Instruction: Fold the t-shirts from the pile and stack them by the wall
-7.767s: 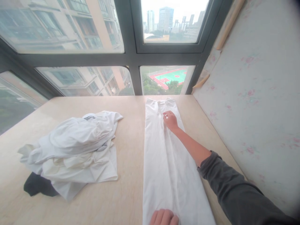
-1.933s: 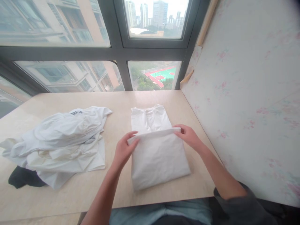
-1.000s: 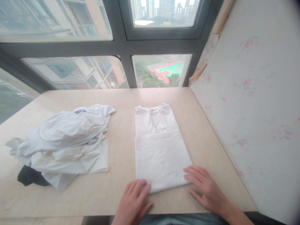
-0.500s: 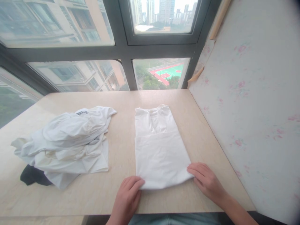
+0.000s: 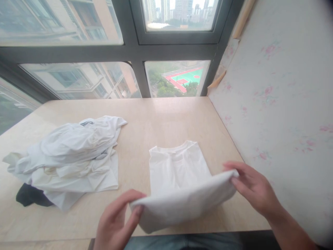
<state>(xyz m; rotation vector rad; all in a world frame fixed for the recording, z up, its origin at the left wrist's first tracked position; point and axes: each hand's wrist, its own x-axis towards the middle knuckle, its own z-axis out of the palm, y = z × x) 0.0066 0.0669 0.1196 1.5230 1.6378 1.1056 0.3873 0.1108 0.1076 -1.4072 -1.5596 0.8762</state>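
A folded white T-shirt (image 5: 179,173) lies at the near edge of the beige table (image 5: 161,118), its collar end pointing towards the window. My left hand (image 5: 117,218) pinches the near left corner of the shirt. My right hand (image 5: 252,189) pinches the near right corner. Between them the near folded edge is lifted off the table, while the collar end still rests on it.
A heap of crumpled white garments (image 5: 73,156) lies on the left of the table, with a dark cloth (image 5: 30,196) under its near left side. A wall with a faded floral pattern (image 5: 281,104) borders the table on the right. Large windows (image 5: 104,41) stand behind.
Earlier I folded the long shirt in half and pressed my hands on its near edge. Now both hands have gripped the near corners and raised that edge; the shirt has slid towards me.
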